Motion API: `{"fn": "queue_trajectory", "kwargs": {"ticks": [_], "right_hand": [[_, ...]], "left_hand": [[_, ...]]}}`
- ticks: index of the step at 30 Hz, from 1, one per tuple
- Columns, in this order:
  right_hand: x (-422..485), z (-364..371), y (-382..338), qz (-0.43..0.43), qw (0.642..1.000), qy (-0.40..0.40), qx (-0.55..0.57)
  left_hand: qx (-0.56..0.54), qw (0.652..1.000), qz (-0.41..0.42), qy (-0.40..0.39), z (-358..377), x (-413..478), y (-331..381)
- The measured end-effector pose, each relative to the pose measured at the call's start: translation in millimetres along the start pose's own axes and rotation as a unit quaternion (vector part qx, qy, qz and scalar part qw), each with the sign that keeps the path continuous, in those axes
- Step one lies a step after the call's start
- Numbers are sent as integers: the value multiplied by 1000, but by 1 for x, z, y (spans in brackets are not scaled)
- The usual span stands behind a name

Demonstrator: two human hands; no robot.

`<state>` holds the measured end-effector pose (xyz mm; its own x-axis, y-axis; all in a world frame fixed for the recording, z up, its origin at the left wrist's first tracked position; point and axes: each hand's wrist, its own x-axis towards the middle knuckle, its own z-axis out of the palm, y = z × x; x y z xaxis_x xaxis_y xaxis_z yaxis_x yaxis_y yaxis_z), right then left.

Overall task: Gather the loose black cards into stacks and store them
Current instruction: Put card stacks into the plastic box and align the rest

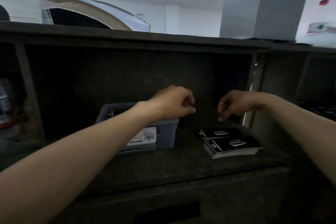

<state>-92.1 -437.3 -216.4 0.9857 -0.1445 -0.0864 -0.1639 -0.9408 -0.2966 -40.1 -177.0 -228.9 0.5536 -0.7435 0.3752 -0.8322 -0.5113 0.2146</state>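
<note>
While left hand (172,103) hovers over grey bin (163,138), card stacks (232,144) lie beside.

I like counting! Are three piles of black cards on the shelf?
No, just two: a far pile and a near pile, beside the grey box.

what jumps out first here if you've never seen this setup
Two bare forearms reach into a dark shelf: the left hand is curled above a grey storage bin with a white barcode label, and the right hand hangs with its fingers pointing down. Below the right hand, right of the bin, lie a near stack of black cards and a far stack, both with white print.
</note>
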Motion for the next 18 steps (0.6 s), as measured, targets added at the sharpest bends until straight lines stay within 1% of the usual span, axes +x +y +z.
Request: {"fn": "queue_trajectory", "kwargs": {"ticks": [2,5,8,10,13,18], "right_hand": [[1,9,26,32,999,-25,-4],[3,22,50,50,997,-49,17],[6,30,63,42,995,-84,27],[9,35,67,25,996,-81,28],[15,36,67,1,997,-74,11],[26,37,62,-20,996,-84,-22]], "left_hand": [[1,999,12,-43,27,21,21],[34,992,-11,-122,70,51,35],[28,983,-32,-181,93,71,34],[14,976,-37,-214,98,79,28],[-14,972,-34,-233,105,85,23],[-14,976,-8,-218,111,90,23]]}}
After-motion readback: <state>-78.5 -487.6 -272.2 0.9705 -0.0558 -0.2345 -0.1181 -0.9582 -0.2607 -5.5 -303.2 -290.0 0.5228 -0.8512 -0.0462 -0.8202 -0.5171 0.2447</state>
